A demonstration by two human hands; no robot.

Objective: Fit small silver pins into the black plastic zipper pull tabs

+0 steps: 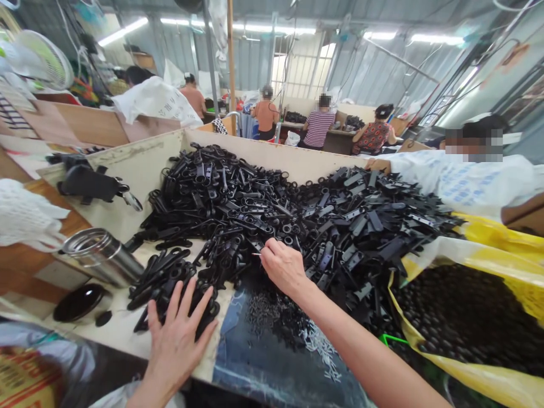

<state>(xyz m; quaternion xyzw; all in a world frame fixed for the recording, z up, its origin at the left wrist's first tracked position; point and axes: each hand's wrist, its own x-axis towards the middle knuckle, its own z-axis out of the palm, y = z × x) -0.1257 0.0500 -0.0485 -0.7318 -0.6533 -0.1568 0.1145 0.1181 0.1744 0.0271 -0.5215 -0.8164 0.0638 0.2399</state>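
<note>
Steel flask (102, 258) on its side near a black lid (79, 302), both on the counter (121, 334). Left hand (176, 340) flat on a small pile of black plastic clips (164, 289), fingers spread apart. Right hand (283, 267) at the edge of a big heap of clips (297, 209), fingers together, pinching a thin metal pin (256, 254). Farther right, a yellow sack (446, 255) full of dark pieces.
</note>
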